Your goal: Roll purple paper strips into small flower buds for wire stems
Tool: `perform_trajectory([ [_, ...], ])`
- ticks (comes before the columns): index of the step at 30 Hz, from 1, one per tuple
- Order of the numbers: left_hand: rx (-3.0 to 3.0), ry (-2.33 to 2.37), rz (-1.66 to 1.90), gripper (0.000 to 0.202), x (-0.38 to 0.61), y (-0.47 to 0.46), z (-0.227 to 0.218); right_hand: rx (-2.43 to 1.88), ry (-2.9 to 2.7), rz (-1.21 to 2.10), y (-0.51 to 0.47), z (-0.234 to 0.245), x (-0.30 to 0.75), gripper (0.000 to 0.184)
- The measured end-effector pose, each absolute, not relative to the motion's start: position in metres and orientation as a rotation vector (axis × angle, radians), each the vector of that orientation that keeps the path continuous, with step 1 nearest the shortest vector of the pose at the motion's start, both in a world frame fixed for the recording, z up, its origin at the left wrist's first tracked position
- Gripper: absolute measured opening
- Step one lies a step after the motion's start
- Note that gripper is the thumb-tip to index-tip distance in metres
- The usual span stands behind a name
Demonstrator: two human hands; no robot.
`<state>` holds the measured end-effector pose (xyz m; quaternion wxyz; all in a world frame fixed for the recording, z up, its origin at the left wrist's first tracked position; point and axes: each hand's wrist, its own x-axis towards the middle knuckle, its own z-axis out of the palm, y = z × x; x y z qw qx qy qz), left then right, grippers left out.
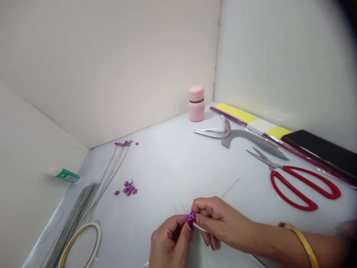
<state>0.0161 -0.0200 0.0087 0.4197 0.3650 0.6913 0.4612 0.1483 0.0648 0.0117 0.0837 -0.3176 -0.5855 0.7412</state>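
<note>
Small purple flower-shaped bead [190,216] sat pinched up off the pale tabletop [170,167], clamped between the fingertips of our left hand [170,242] and right hand [220,223] to keep it steady; red-handled steel scissors [305,188] and loose purple beads [128,188] lay well apart.

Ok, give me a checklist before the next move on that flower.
1. Flower pinched between left hand and right hand: ok.
2. Wire seated in flower: cannot tell, fingers hide the join.
3. Scissors lying within view right of the hands: ok.
4. Scissors blades shut: not ok, slightly open.
5. Spare flowers grouped on the table: ok.
</note>
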Motion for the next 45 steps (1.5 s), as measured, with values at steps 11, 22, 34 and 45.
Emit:
perform_trajectory([
  [11,0.656,1.436,1.233,0.029,0.017,-0.016,0.008,-0.955,-1.686,2.245,0.071,0.008,0.149,0.026],
  [22,0.266,1.408,1.389,0.035,0.006,-0.011,0.009,-0.706,-1.853,2.014,0.08,0.014,0.152,0.015],
  [34,0.206,1.368,1.489,0.032,0.003,-0.009,0.006,-0.745,-1.619,1.66,0.081,0.029,0.163,0.015],
  [45,0.423,1.512,1.462,0.033,0.009,-0.013,0.005,-0.882,-1.391,2.425,0.071,0.023,0.153,0.029],
])
